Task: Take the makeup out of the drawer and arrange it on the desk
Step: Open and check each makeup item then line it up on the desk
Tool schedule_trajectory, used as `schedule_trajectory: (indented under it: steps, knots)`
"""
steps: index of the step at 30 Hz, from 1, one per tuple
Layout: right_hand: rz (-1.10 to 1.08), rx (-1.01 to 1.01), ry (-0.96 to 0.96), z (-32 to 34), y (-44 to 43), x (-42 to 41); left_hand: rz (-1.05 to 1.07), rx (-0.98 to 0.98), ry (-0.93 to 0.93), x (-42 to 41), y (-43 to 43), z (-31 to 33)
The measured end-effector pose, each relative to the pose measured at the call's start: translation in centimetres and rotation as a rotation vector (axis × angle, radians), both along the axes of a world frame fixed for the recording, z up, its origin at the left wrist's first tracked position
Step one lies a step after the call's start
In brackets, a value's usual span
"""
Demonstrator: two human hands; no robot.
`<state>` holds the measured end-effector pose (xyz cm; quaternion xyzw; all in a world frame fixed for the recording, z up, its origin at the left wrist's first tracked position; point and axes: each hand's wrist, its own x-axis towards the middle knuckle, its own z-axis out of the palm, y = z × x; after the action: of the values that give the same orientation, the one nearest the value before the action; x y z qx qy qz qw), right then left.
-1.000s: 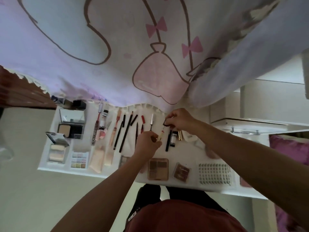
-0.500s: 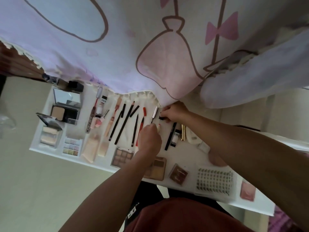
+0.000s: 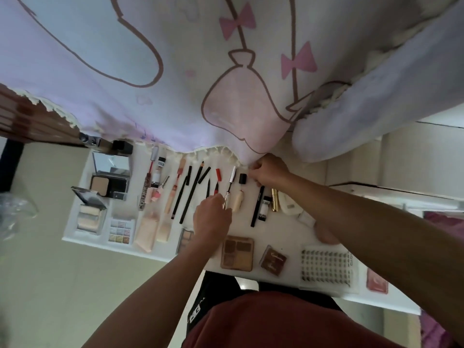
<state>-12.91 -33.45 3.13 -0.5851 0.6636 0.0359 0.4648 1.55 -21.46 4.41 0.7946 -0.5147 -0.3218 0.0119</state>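
Observation:
A white desk [image 3: 283, 237] carries rows of makeup. A beige concealer tube [image 3: 237, 201] lies on it, with its black cap [image 3: 242, 178] standing apart just above. My left hand [image 3: 213, 217] hovers at the tube's lower end, fingers curled beside the silver mascara [image 3: 230, 183]; its fingertips are hidden. My right hand [image 3: 270, 173] rests just right of the cap, fingers curled, with nothing in them. Black pencils [image 3: 190, 194] and a red lip pencil [image 3: 217, 180] lie left of the mascara. No drawer is in view.
Open powder compacts [image 3: 110, 177] and a small palette [image 3: 120, 229] lie at the left. Brown palettes [image 3: 237, 252], a lash tray [image 3: 326, 266] and a pink compact [image 3: 376, 282] line the front edge. A patterned curtain [image 3: 226, 84] hangs over the desk's far side.
The beige tube, held in my left hand before, now lies on the desk. The black cap has left my right hand and stands above the tube.

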Motion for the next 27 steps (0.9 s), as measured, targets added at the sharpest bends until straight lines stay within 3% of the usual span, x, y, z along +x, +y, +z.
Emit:
schedule_trajectory:
  steps: [10,18,27]
  knots:
    - [-0.255,-0.081,0.027,2.1,6.6,0.5,-0.179,-0.098,0.004,8.6,2.5,2.2]
    - [-0.305,-0.067,-0.027,3.1,14.8,8.7,-0.274,-0.103,0.010,18.7,6.1,3.1]
    - [0.207,-0.234,0.262,3.3,20.4,16.6,-0.315,-0.042,0.033,23.8,9.7,1.8]
